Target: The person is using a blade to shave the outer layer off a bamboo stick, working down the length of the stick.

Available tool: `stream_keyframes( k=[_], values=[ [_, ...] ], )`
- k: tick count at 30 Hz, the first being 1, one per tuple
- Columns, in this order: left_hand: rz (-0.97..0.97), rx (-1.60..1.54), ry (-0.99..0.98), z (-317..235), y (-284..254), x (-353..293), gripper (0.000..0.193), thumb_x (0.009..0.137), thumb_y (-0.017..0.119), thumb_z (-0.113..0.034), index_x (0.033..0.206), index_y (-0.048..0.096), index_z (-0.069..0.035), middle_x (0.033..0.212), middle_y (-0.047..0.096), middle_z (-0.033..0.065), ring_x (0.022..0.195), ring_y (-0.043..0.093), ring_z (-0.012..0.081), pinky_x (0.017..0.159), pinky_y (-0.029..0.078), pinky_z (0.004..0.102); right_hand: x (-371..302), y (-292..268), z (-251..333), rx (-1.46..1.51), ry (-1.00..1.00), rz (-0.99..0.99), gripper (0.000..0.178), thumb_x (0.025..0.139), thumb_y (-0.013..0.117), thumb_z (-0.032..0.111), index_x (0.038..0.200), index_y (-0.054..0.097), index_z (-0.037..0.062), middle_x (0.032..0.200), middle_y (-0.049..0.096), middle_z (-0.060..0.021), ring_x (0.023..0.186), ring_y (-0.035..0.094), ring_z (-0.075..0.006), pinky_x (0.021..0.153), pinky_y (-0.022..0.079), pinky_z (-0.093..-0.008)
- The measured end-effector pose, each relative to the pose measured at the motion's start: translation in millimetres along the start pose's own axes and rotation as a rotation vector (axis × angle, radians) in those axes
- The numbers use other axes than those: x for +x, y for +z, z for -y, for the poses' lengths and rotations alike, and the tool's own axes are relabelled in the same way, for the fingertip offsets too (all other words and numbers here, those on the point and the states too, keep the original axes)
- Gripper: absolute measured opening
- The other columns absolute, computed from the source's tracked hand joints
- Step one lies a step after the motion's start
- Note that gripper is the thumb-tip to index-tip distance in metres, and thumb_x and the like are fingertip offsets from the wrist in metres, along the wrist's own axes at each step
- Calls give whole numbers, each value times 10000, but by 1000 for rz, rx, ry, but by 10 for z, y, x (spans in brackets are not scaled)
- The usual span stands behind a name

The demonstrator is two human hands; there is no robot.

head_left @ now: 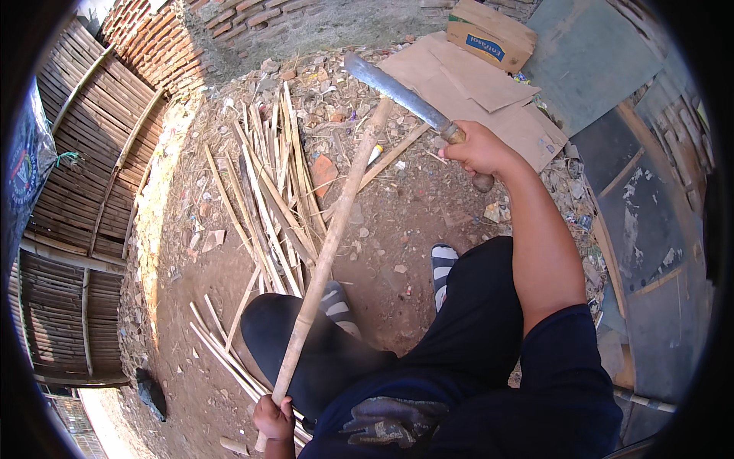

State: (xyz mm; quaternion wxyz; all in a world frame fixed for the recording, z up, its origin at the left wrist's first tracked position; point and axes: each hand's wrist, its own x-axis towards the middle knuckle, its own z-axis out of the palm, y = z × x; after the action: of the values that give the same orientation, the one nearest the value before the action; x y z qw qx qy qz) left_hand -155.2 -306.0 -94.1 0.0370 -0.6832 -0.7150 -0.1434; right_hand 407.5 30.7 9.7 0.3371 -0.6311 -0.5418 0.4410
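My right hand (pixel 480 147) is wrapped round the wooden handle of a machete (pixel 401 93). Its long steel blade points up and to the left, near the far end of a bamboo pole (pixel 330 249). My left hand (pixel 274 418) grips that pole close to its near end, low in the view. The pole slants away from me across my left knee, its far tip beside the blade; whether the two touch I cannot tell. Left of the pole lies a heap of split bamboo strips (pixel 264 191) on the ground, and more strips (pixel 222 348) lie by my left leg.
A cardboard box (pixel 489 37) and flattened cardboard (pixel 459 80) lie at the far right. Dark boards (pixel 634 206) line the right side. A bamboo-slat wall (pixel 95 138) stands at left, a brick wall (pixel 149 46) behind. Another stick (pixel 394 159) and a brick piece (pixel 324 172) rest on the littered dirt.
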Motion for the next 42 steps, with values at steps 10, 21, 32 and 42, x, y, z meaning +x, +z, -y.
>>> stream_keyframes(
  k=[10, 21, 32, 42],
  values=[
    [27, 2, -7, 45, -14, -35, 647, 955, 496, -641, 777, 514, -19, 640, 514, 198, 579, 543, 448, 521, 400, 518, -71, -132, 34, 64, -36, -57, 392, 830, 743, 138, 1164, 599, -8, 721, 575, -25, 584, 546, -134, 534, 442, -321],
    [30, 25, -13, -39, -104, -35, 632, 957, 495, -634, 784, 518, -26, 647, 527, 209, 587, 551, 455, 524, 404, 530, -148, 52, 198, -156, -94, 155, 318, 816, 777, 178, 1047, 611, 37, 698, 553, -10, 527, 507, -105, 490, 413, -299],
    [33, 40, 13, 64, -104, -37, 614, 957, 507, -618, 798, 544, -27, 648, 535, 202, 581, 549, 449, 524, 408, 527, -104, 161, 111, -372, -105, 318, 285, 832, 766, 178, 1013, 590, 45, 653, 522, 21, 506, 468, -94, 481, 410, -290],
    [2, 8, 4, 25, -58, -35, 609, 958, 510, -614, 786, 535, -30, 644, 530, 194, 578, 548, 441, 522, 405, 523, -33, 93, 27, -212, -12, 199, 265, 839, 750, 120, 1030, 584, 43, 637, 517, 20, 495, 474, -91, 463, 390, -290]
  ],
)
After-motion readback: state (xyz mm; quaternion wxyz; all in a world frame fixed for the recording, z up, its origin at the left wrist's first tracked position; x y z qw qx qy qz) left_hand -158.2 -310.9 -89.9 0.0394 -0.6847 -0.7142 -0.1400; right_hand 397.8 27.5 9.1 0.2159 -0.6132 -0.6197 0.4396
